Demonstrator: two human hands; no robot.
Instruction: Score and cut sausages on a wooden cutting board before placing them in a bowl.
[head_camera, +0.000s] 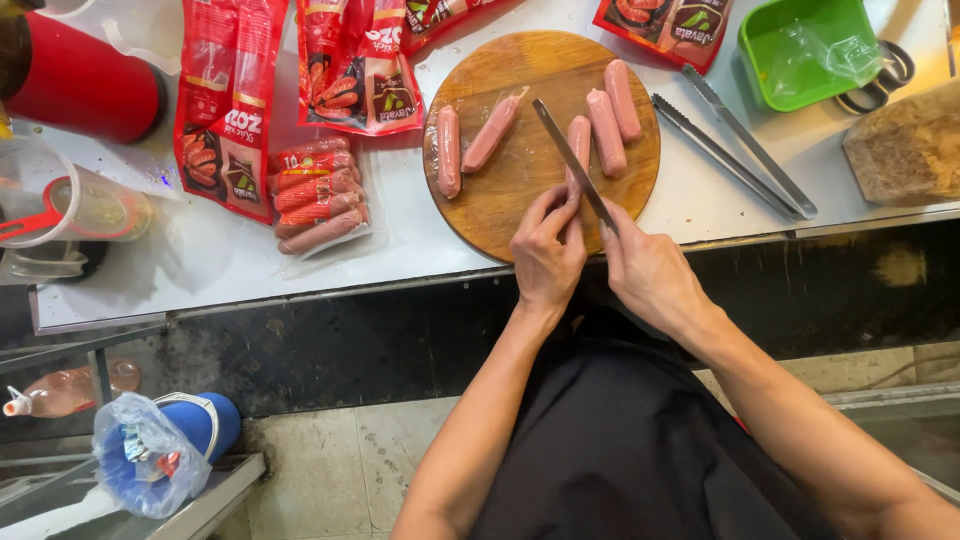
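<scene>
a food-prep counter, likely a small stall or working kitchen: a white worktop (230, 260) with a metal edge carries a round wooden cutting board (500, 200) of sausages (449, 150), red sausage packs (228, 100), metal tongs (740, 145), a green plastic tub (760, 60) and a red flask (80, 85). below it are stained dark panels and a worn tile floor (340, 460).

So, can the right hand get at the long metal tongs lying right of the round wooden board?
Probably yes: the metal tongs lie uncovered on the counter just beyond the right hand, but that hand holds a knife.
</scene>
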